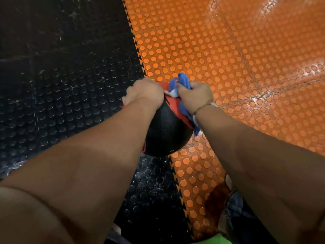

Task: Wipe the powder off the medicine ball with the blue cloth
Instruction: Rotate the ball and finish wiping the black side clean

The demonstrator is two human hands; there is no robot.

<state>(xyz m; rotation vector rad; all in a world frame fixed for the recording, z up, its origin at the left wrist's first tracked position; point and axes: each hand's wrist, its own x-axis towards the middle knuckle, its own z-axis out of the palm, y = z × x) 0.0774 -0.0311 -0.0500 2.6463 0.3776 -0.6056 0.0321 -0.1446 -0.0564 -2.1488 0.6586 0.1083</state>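
Medicine ball (165, 131) sits on the floor, on the seam between black mat (61, 85) and orange mat (246, 67); its near black face looks clean. Your left hand (145, 93) curls over the ball's top left, steadying it. Your right hand (195, 97) is clamped on the bunched blue cloth (182, 81), pressed to the red top panel. Mid-wipe, I'd say. White patch beside the cloth: powder or fabric, can't tell. Next: drag the cloth across it, then roll the ball to check the hidden side. No readable brand or writing
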